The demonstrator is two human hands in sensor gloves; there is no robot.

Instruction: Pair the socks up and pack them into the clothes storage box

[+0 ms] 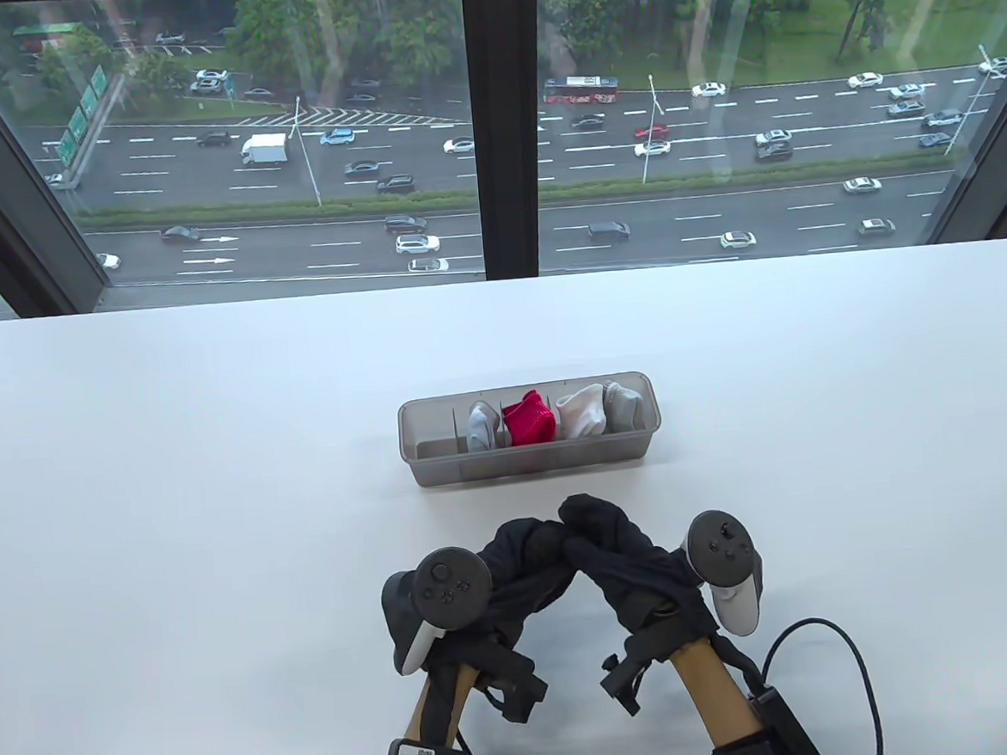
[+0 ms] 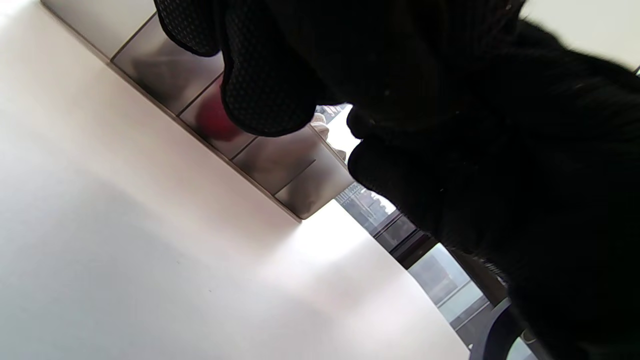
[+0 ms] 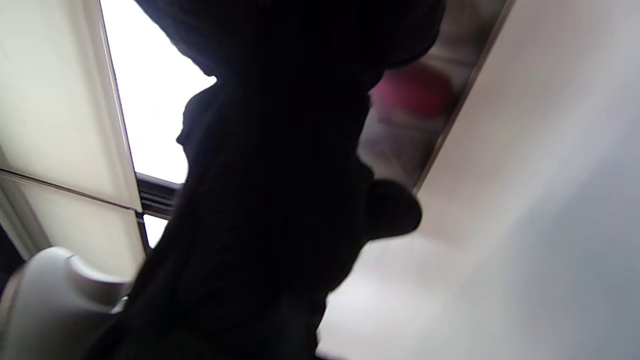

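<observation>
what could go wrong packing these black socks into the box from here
1. Only the leftmost compartment of the storage box looks free; aiming elsewhere would crowd the red socks.
2. The black socks look loosely bundled between the left hand and right hand, so they may unroll on release.

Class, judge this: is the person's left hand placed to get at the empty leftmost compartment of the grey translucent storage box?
Probably yes: bare white table lies between the left hand and the grey translucent storage box, though dark fabric occupies both hands.
</observation>
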